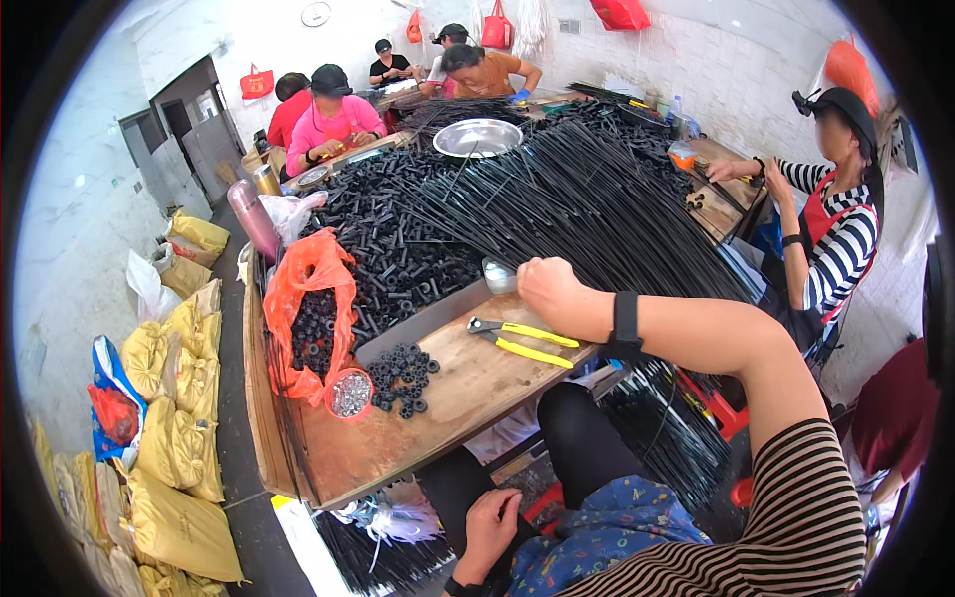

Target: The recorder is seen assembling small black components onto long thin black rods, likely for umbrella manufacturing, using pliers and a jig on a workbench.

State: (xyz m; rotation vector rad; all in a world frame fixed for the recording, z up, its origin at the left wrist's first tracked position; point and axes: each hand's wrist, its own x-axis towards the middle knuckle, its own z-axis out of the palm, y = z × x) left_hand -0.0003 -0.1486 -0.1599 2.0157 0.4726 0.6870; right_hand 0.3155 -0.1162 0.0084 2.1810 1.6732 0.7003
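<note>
My right hand (553,296) is closed over the wooden worktop, its arm stretched across from the right. Beside its knuckles stands a small clear or silvery cup (499,277); whether the fingers grip it or something else is hidden. Just below that hand lie end-cutting pliers (527,341) with yellow handles. My left hand (489,527) rests on my lap, holding nothing I can see, with its fingers loosely bent and the thumb side apart. Small black ring-shaped parts (403,378) are heaped on the worktop, next to a round red-rimmed tub (349,394) of small shiny metal pieces.
Long black rods (587,209) and short black tubes (388,219) cover the table behind a grey divider (423,323). An orange plastic bag (328,261), a pink flask (254,219) and a metal basin (477,137) stand around. Co-workers sit along the table; yellow sacks (179,517) line the left.
</note>
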